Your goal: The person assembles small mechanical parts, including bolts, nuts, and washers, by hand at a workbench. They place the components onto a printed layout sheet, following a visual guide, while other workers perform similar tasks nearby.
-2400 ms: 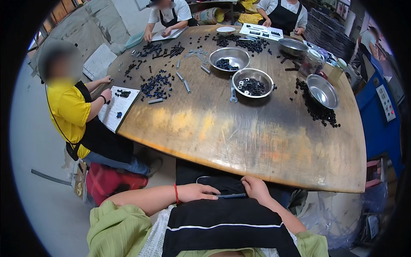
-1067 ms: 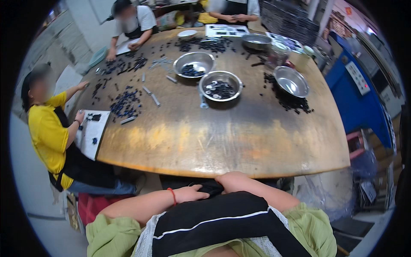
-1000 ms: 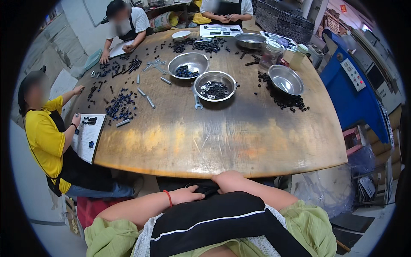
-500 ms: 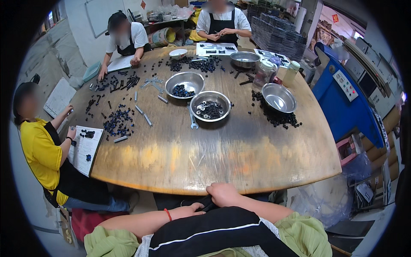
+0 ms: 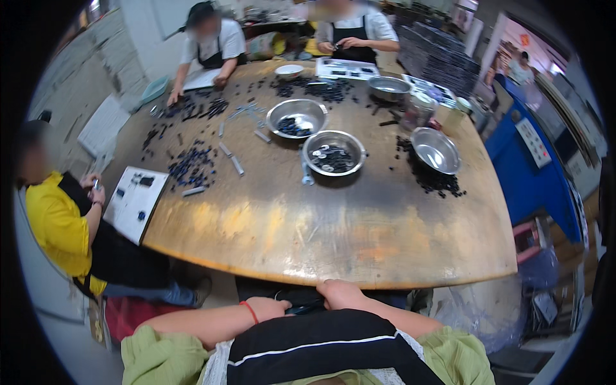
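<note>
Low in front of me, my left hand (image 5: 268, 307), with a red band at its wrist, is closed beside dark material at my lap; what it holds, if anything, is hidden. My right hand (image 5: 339, 294) is curled at the near edge of the wooden table (image 5: 308, 237), its fingers mostly out of sight. A black apron (image 5: 308, 337) covers my front. Beyond the hands stand a steel bowl (image 5: 333, 154) of dark parts and pale washers, and another steel bowl (image 5: 297, 119) holding dark bolts. A wrench (image 5: 307, 173) lies partly under the nearer bowl.
Loose bolts (image 5: 192, 167) and metal tubes (image 5: 231, 159) lie on the left. A steel bowl (image 5: 436, 151) sits among black nuts (image 5: 443, 183) on the right. A co-worker in yellow (image 5: 58, 218) stands left beside a white board (image 5: 131, 205); two co-workers work opposite. Blue machinery (image 5: 529, 160) stands right.
My view has shifted, so the table's contents appear farther right. My left hand has drawn slightly left from my right hand. The co-worker in yellow has brought both hands together around a small object.
</note>
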`<act>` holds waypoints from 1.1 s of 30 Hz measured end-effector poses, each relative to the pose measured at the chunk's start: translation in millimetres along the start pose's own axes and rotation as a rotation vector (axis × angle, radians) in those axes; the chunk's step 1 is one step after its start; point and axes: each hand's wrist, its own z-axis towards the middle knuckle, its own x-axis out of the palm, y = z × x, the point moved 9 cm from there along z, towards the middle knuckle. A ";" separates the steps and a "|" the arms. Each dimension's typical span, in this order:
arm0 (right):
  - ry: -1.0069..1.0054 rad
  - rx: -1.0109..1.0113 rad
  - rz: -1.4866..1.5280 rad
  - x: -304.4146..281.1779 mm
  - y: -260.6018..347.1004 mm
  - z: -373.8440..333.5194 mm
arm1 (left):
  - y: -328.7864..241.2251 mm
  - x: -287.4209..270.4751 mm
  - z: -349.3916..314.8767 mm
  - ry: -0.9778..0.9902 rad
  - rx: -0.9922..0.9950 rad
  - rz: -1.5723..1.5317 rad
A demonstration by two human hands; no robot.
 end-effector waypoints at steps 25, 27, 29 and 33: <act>-0.051 0.171 0.090 -9.9 -11.8 10.6 | -40.2 2.1 36.0 -0.094 0.269 -0.419; -0.126 0.089 0.028 -10.3 -8.8 8.9 | -29.4 9.3 36.6 -0.204 0.290 -0.349; -0.227 -0.004 -0.048 -10.8 -7.9 6.9 | -17.3 20.2 37.6 -0.113 0.228 -0.374; -0.146 0.057 -0.096 -8.0 -7.7 16.3 | -19.1 34.6 51.4 -0.080 0.332 -0.441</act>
